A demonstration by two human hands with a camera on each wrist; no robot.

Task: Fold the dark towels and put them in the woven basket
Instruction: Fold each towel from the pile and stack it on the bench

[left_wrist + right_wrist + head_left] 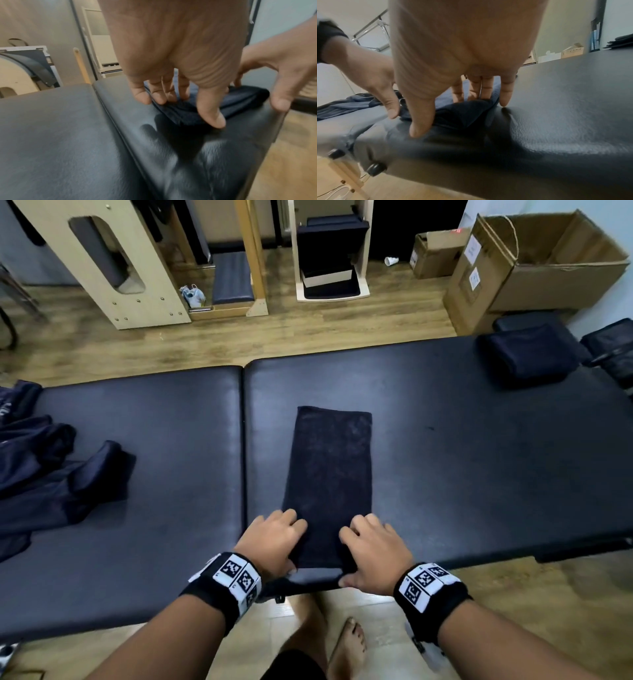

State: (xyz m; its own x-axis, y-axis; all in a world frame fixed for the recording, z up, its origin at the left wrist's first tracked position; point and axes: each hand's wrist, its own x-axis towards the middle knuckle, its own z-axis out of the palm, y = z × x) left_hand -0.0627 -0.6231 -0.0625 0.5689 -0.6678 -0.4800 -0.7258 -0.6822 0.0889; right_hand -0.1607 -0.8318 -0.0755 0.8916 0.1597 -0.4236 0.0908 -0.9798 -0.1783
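Note:
A dark towel (329, 467), folded into a long strip, lies on the black padded table (479, 457) and runs away from me. Both hands are at its near end by the table's front edge. My left hand (284, 542) has its fingers (157, 94) curled on top of the left corner and its thumb (212, 117) against the edge. My right hand (356, 553) pinches the right corner, where the cloth (462, 112) bunches between thumb (419, 125) and fingers. At the right edge of the left wrist view is a woven surface (308, 88), perhaps the basket.
A heap of unfolded dark towels (51, 481) covers the table's left end. A folded dark bundle (527, 357) sits at the far right corner. Cardboard boxes (548, 261) and wooden furniture (113, 261) stand on the floor beyond. My bare feet (349, 645) are below the table edge.

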